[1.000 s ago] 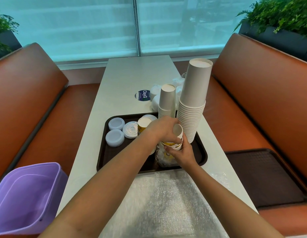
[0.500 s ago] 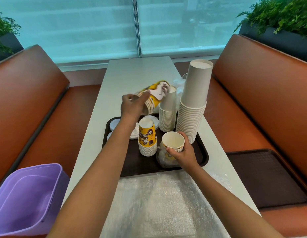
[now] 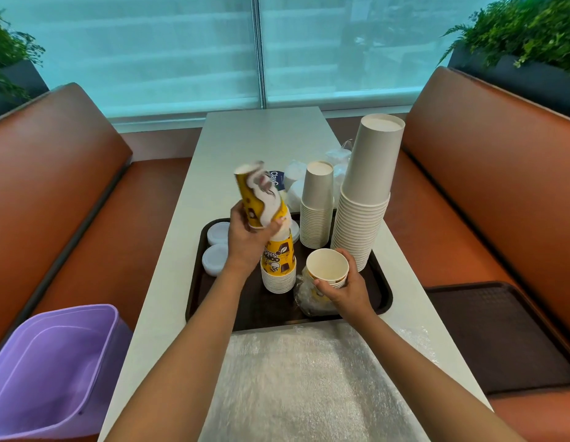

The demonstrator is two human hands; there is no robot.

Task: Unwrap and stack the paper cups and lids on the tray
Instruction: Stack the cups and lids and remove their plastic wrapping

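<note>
Fingers of the left hand (image 3: 245, 237) grip a tilted yellow cup stack (image 3: 261, 196) at frame centre. Right hand (image 3: 344, 287) clasps the wrapped cups (image 3: 326, 272) on the tray (image 3: 380, 291).

Head view, looking down, near tray (image 3: 384, 301)

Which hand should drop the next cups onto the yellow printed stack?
Left. The left hand already grips yellow cups right above the printed stack; the right hand holds the wrapped cups.
</note>
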